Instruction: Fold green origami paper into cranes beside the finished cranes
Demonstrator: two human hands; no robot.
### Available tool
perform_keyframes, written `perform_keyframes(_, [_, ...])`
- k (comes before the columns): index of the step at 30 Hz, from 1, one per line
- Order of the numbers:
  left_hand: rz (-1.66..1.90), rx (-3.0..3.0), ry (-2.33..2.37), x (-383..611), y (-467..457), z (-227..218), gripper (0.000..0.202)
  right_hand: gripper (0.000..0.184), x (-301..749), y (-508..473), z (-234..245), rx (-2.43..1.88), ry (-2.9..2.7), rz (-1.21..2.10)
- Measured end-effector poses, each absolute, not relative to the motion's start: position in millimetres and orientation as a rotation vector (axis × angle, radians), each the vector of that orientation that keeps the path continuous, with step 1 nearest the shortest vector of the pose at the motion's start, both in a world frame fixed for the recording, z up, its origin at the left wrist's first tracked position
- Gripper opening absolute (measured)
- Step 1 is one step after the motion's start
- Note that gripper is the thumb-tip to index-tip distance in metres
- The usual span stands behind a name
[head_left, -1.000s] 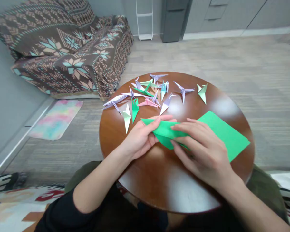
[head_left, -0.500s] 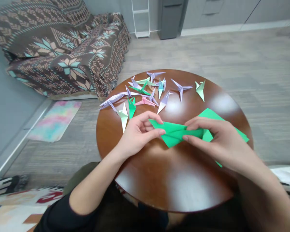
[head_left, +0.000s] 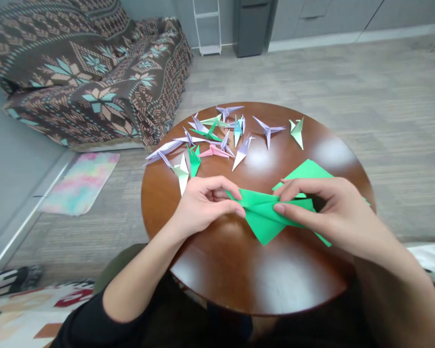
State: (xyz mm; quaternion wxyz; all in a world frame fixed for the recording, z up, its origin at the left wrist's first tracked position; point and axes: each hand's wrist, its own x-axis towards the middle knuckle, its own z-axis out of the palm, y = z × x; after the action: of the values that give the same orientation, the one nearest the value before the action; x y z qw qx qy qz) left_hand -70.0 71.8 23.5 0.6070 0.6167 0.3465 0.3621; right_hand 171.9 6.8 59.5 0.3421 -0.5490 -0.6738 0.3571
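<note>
A folded sheet of green origami paper (head_left: 264, 224) is held up over the round brown table (head_left: 232, 285). My left hand (head_left: 208, 203) pinches its left corner between thumb and fingers. On the other side, my right hand (head_left: 315, 205) grips the paper along a raised fold, thumb in front and fingers behind. A lower flap hangs down toward me between the two hands. Under and behind my right hand lie more green paper sheets (head_left: 308, 169), partly hidden by it.
Several folded paper cranes cover the table's far left, among them a pink crane (head_left: 214, 151) and a purple crane (head_left: 268, 130). A pale green crane (head_left: 297, 132) stands farther right. Beyond are a sofa with a patterned cover (head_left: 105, 96) and a pastel mat (head_left: 81, 183).
The green paper has been turned and opened somewhat, so its lower flap now hangs farther down. Both hands keep hold of it, and the left has come slightly lower.
</note>
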Motion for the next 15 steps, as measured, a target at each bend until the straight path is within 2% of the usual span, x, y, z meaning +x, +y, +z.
perform_keyframes(3, [0.828, 1.435, 0.77, -70.9, 71.7, 22.9, 0.035, 0.018, 173.8, 8.2, 60.1, -1.434, -1.749, 0.966])
perform_keyframes(7, [0.905, 1.462, 0.793, -69.6, 72.9, 22.4, 0.023, 0.015, 174.8, 8.4, 58.5, -1.429, -1.779, 0.99])
perform_keyframes(10, [0.928, 1.534, 0.836, -67.4, 72.1, 23.1, 0.023, 0.011, 171.0, 7.4, 57.5, -1.481, -1.848, 0.97])
perform_keyframes(15, [0.895, 1.595, 0.929, -64.5, 66.7, 23.1, 0.028, 0.022, 160.6, 7.3, 55.9, -1.483, -1.867, 1.002])
